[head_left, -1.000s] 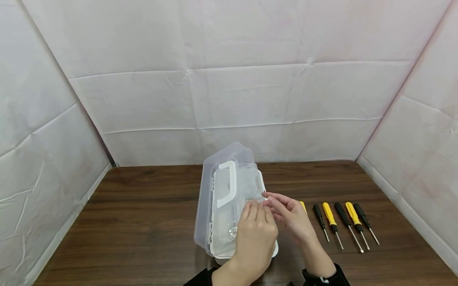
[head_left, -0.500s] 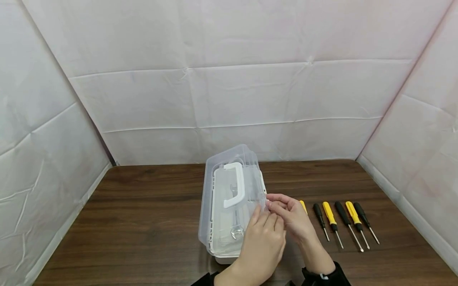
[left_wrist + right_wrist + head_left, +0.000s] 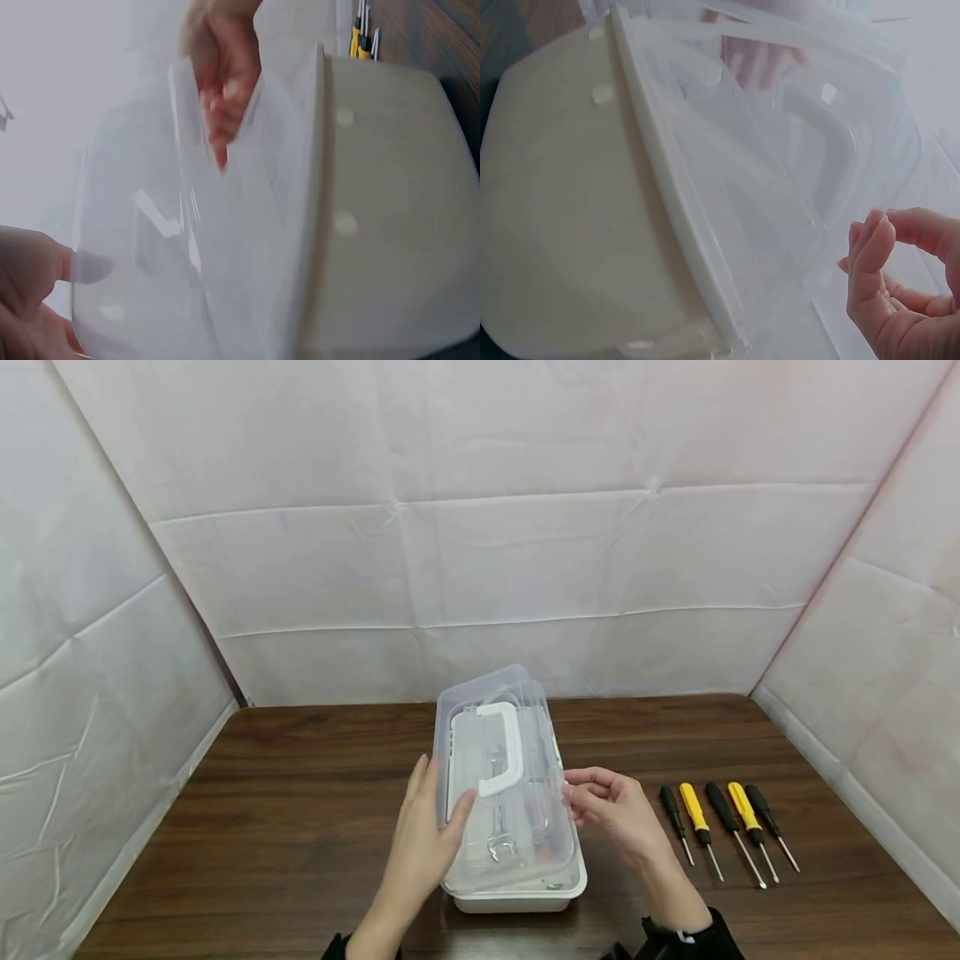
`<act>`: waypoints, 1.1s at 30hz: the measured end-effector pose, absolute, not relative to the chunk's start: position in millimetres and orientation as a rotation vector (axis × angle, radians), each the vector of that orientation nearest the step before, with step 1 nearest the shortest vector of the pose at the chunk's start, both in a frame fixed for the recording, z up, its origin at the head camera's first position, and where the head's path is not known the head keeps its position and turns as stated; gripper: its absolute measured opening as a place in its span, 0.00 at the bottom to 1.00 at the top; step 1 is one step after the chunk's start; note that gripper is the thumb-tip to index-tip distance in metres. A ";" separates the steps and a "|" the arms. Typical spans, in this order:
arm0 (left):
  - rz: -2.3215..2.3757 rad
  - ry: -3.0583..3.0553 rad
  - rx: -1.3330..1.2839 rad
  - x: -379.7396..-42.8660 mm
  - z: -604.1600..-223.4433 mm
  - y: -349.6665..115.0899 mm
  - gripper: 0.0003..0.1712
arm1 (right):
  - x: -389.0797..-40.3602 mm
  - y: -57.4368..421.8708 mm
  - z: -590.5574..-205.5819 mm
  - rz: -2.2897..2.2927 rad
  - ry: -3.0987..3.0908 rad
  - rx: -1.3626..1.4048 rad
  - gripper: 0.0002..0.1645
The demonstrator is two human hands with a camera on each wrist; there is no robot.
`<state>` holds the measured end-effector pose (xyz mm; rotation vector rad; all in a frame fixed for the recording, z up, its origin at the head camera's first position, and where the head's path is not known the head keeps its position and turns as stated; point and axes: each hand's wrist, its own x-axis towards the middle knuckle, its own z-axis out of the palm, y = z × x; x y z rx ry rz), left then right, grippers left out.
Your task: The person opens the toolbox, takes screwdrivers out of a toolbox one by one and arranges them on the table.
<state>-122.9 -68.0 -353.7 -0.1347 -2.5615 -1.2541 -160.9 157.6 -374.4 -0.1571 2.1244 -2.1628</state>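
Observation:
A toolbox with a white base (image 3: 513, 904) and a clear lid (image 3: 491, 689) stands on the table, its lid slightly raised and askew. Through the lid show the white carrying handle (image 3: 512, 752) and a metal wrench (image 3: 501, 842). My left hand (image 3: 423, 835) rests along the lid's left side with fingers straight and thumb over the top; the left wrist view shows the thumb against the clear plastic. My right hand (image 3: 611, 810) pinches the lid's right edge, thumb and fingertips meeting there in the right wrist view (image 3: 900, 277).
To the right lies a row of screwdrivers with yellow and black handles, such as a yellow one (image 3: 693, 806) and a black one (image 3: 722, 806). The brown wooden table (image 3: 315, 793) is enclosed by white cloth walls (image 3: 525, 560).
My left hand has left the right side of the lid and moved to its left side. The lid has shifted right and come lower over the base. My right hand stays at the right edge.

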 end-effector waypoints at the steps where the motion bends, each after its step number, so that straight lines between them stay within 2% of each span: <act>1: -1.289 -2.561 -0.127 -124.5 -356.1 -71.8 0.35 | -160.7 158.3 -374.2 -2.140 2.147 -0.158 0.19; 13: -1.633 -2.400 -0.187 -130.9 -375.0 -78.4 0.32 | -159.6 166.5 -374.9 -1.827 2.404 -0.231 0.16; 24: -1.246 -2.410 -0.221 -128.2 -386.9 -64.2 0.30 | -155.3 159.9 -379.0 -1.344 2.742 -0.128 0.12; 33: -1.135 -2.434 -0.205 -127.0 -388.6 -58.8 0.28 | -154.9 159.1 -382.7 -1.163 2.815 -0.192 0.10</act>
